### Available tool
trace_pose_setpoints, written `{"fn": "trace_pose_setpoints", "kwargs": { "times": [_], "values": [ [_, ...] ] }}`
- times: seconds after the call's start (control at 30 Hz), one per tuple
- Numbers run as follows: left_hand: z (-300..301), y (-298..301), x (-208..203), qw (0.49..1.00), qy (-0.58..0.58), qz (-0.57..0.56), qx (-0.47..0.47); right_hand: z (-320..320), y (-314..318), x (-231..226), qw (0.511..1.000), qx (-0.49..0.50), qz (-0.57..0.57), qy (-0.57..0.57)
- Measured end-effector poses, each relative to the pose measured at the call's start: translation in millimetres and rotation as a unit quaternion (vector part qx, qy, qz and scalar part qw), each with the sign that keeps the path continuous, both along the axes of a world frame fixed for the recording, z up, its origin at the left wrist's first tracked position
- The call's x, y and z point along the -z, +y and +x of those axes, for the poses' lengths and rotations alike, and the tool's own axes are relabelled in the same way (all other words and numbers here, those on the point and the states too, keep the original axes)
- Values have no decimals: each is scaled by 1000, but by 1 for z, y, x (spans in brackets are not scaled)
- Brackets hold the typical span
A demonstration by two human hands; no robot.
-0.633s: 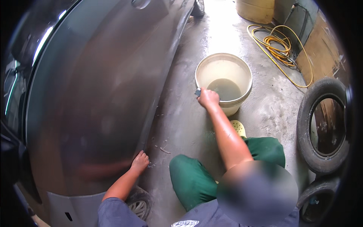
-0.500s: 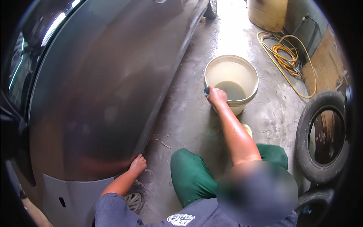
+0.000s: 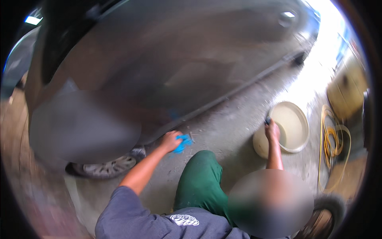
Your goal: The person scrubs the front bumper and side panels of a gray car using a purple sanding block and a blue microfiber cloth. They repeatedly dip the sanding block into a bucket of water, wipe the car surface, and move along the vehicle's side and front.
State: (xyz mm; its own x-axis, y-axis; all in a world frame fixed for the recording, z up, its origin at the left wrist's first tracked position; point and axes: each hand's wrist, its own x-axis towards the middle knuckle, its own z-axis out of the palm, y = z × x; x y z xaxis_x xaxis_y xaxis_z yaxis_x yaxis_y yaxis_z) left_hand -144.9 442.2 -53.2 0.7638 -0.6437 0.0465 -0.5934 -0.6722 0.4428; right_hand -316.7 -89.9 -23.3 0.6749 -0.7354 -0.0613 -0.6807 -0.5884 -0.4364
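In my left hand (image 3: 171, 141) is a crumpled bright blue cloth (image 3: 184, 143), gripped in closed fingers beside the lower edge of a dark, dull car side panel (image 3: 191, 83). My right hand (image 3: 272, 131) reaches to the near left rim of a pale plastic bucket (image 3: 297, 124). Its fingers are closed around a small dark piece (image 3: 268, 120), which pokes out beyond the knuckles; its kind is too blurred to make out. Greyish liquid showed in the bucket a moment ago.
A car wheel (image 3: 109, 167) sits below the panel at the left. Coiled yellow hose (image 3: 331, 139) lies on the floor at the right, near a yellowish drum (image 3: 347, 88). A loose tyre (image 3: 336, 207) stands at the lower right. Small debris dots the concrete floor.
The view has swung left, so the bucket and hose appear farther right. My left hand has come off the panel edge, and a blue cloth now shows in it. My right hand stays at the bucket.
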Motion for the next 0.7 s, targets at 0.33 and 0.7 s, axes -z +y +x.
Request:
{"fn": "trace_pose_setpoints", "kwargs": {
  "times": [0.33,0.7],
  "values": [
    [-106,-204,-20,654,543,-517,-100,-33,9,11,994,-103,2,-21],
    [-127,-238,-34,758,392,-515,-83,-86,71,15,958,-285,23,-17]
  ]
}}
